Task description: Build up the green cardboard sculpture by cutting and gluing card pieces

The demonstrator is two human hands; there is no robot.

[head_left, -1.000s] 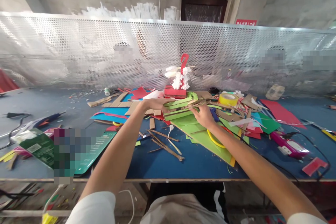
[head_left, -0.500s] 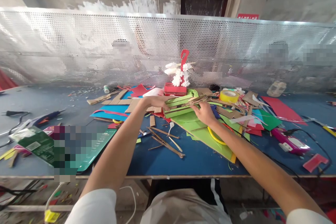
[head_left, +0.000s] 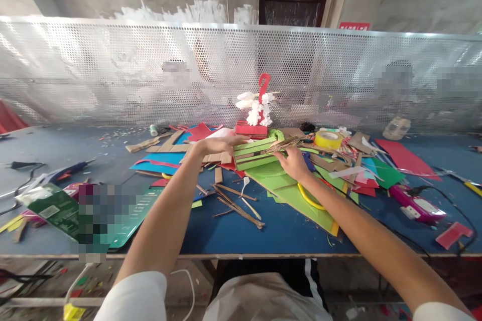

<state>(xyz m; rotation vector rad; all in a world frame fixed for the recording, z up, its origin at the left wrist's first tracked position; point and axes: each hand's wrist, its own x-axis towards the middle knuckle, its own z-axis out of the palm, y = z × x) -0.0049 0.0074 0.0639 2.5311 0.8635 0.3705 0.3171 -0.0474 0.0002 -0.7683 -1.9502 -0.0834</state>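
Observation:
A small green box [head_left: 256, 161] with dark strips across its faces stands over green paper sheets in the middle of the table. My left hand [head_left: 218, 146] is at the box's upper left corner, its fingers closed on that edge and partly hidden. On the box's right side, my right hand [head_left: 293, 161] pinches a bundle of dry brown twigs [head_left: 285, 144] lying against the top. Just behind stands a red box-shaped base [head_left: 251, 129] bearing white flower-like pieces [head_left: 259, 113] and a curved red upright [head_left: 264, 85].
Loose twigs [head_left: 239, 205] lie in front of the box. Yellow tape [head_left: 328, 139], cardboard scraps and coloured paper crowd the right. A magenta corded device [head_left: 417, 203] sits farther right. A green cutting mat [head_left: 137, 218] is at left. A perforated metal screen [head_left: 131, 80] bounds the back.
My left hand has shifted slightly left along the box's edge, its wrist a little further out. My right hand and the twigs stay nearly in place; the view has tilted slightly.

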